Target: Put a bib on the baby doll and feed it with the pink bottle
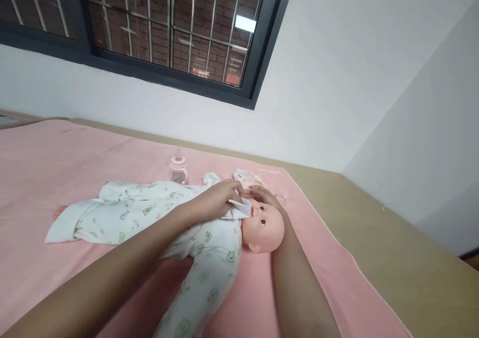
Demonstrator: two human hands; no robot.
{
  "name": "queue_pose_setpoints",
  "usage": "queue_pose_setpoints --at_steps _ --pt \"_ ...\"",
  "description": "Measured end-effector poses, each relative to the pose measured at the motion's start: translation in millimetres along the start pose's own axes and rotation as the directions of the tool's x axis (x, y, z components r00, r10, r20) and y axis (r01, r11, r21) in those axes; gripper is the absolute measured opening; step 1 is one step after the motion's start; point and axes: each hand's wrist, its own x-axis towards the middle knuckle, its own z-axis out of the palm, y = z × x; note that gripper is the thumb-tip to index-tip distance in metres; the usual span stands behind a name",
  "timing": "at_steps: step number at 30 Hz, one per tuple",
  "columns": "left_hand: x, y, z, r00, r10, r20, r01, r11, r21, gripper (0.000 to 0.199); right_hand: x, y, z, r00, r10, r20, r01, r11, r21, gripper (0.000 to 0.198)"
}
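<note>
A baby doll (264,233) lies on its back with its head to the right, dressed in a white printed outfit (145,213). My left hand (220,198) is closed, pinching a white cloth (239,211) at the doll's mouth and chin. Whether this cloth is loose or part of the collar I cannot tell. On the far side of the doll's face, my right hand (264,196) rests against the cheek with bent, slightly spread fingers. The doll's head hides part of that hand and wrist.
A pink baby bottle (178,168) stands upright beyond the doll's body. Past my hands lies a small white packet (245,177) with print on it. Pink cloth (56,163) covers much of the wooden surface (381,243). A barred window (172,29) is set in the white wall behind.
</note>
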Motion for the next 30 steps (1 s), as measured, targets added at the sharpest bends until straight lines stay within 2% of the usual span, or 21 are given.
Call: queue_pose_setpoints --at_steps 3,10,15,17,19,21,23,26,30 --pt "0.0 1.9 1.0 1.0 0.022 -0.003 -0.022 1.0 -0.015 0.047 -0.2 0.1 1.9 1.0 0.018 -0.01 -0.018 1.0 0.009 0.032" --pt "1.3 2.3 2.6 1.0 0.008 0.009 -0.008 1.0 -0.012 0.042 -15.6 -0.8 2.0 0.998 -0.06 0.001 0.06 0.997 -0.045 0.033" --pt "-0.3 5.0 0.5 1.0 -0.017 -0.021 0.017 1.0 -0.013 0.048 7.1 5.2 -2.9 0.993 0.114 0.004 -0.114 0.99 0.088 0.032" --pt "-0.8 6.5 -3.2 0.998 -0.033 -0.058 0.031 0.999 -0.026 0.047 16.1 -1.2 -7.8 0.991 0.127 0.031 -0.129 0.987 0.099 0.035" --pt "-1.1 6.9 -8.9 0.993 -0.046 -0.112 0.042 0.999 -0.033 0.043 18.1 -18.7 -13.7 0.995 0.085 0.055 -0.087 0.996 0.031 0.037" --pt "-1.5 5.9 -16.4 0.982 -0.068 -0.177 0.062 0.997 -0.04 0.036 11.3 -46.7 -17.5 0.996 0.015 0.085 -0.003 0.991 -0.134 0.036" --pt "-2.5 4.3 -25.0 0.963 -0.107 -0.248 0.097 0.994 -0.053 0.03 -3.5 -79.8 -15.4 0.99 -0.098 0.106 0.127 0.939 -0.319 0.032" --pt "-5.5 3.7 -37.0 0.938 -0.159 -0.309 0.143 0.987 -0.076 0.027 -32.7 -123.3 2.5 0.951 -0.214 0.224 0.294 0.851 -0.434 0.028" --pt "-10.5 8.7 -48.4 0.94 -0.151 -0.307 0.142 0.989 -0.052 0.027 -61.0 -149.1 41.1 0.875 -0.154 0.458 0.416 0.724 -0.551 0.028"
